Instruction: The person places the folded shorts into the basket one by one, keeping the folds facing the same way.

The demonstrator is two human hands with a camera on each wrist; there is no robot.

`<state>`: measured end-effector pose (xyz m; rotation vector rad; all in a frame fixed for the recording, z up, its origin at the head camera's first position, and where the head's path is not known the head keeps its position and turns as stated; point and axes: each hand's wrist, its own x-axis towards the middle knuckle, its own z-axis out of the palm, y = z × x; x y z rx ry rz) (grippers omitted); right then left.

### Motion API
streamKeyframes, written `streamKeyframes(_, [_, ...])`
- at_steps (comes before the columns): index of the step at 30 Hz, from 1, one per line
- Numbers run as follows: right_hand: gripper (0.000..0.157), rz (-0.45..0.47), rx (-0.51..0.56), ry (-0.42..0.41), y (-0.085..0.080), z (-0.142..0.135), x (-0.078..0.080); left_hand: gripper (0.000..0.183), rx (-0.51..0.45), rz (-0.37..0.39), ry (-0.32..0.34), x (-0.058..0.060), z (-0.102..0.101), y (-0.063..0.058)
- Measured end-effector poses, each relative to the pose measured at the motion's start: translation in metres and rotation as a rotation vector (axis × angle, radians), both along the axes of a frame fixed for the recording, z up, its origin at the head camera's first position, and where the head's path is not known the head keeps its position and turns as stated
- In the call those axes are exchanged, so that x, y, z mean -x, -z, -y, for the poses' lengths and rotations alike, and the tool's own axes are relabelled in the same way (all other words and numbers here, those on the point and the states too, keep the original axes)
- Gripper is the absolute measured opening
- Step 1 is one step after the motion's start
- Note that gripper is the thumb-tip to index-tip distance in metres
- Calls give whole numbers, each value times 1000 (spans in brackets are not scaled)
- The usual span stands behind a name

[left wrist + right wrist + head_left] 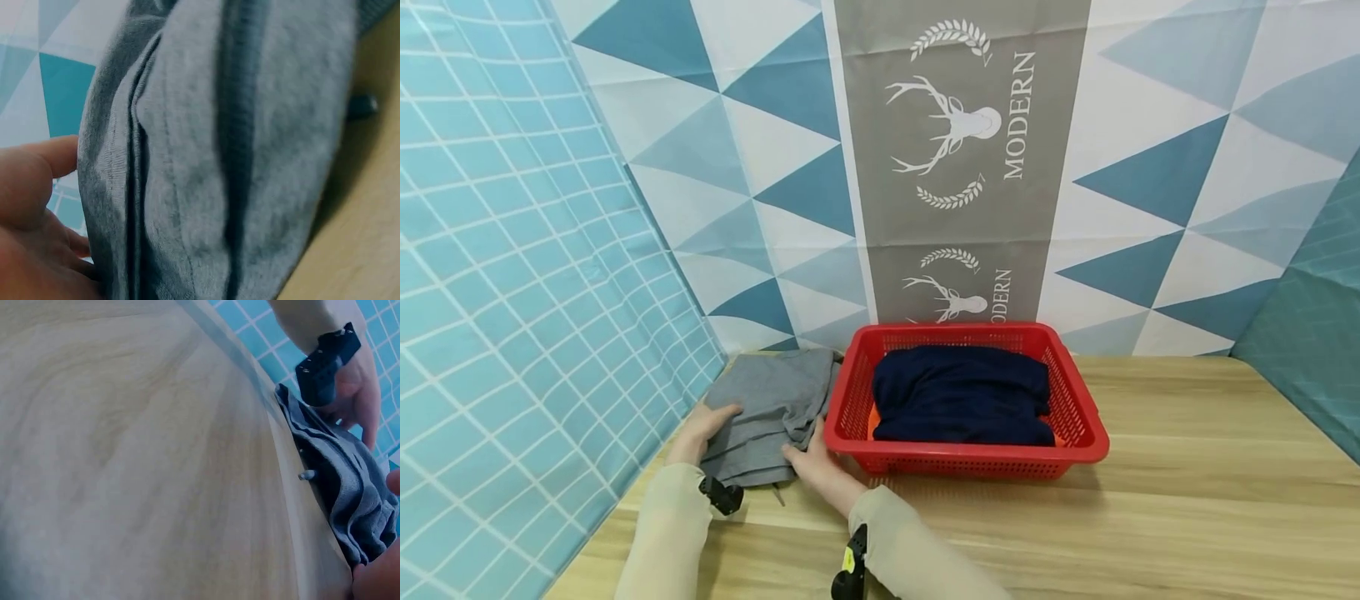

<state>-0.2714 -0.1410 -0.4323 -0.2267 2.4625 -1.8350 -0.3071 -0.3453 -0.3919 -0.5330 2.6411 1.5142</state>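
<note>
A folded grey garment (767, 400) lies at the table's left end, close to the patterned wall. A short cord end (778, 495) sticks out of its front edge. My left hand (703, 427) grips the garment's left side, its thumb on top; the other fingertips are partly hidden in the left wrist view, beside the layered grey folds (181, 144). My right hand (822, 467) holds the front right corner, between the garment and the red basket (970, 454). In the right wrist view only part of that hand (381, 575) shows, at the lower right edge.
The red basket holds a folded navy cloth (962, 396), with orange fabric (874, 421) peeking out beneath it. Blue tiled-pattern sheeting (512, 292) borders the table on the left. Bare wood tabletop (1210, 483) extends to the basket's right.
</note>
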Motion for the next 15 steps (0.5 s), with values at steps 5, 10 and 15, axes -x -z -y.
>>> streamKeyframes(5, [68,-9,11,-16,1,-3,3,90,21,24,1,-3,-4,4])
streamKeyframes(10, [63,-9,23,-47,1,-6,4,83,11,32,26,-7,-5,5])
streamKeyframes(15, [58,7,76,-51,0,-5,6,86,-37,42,5,-10,-8,4])
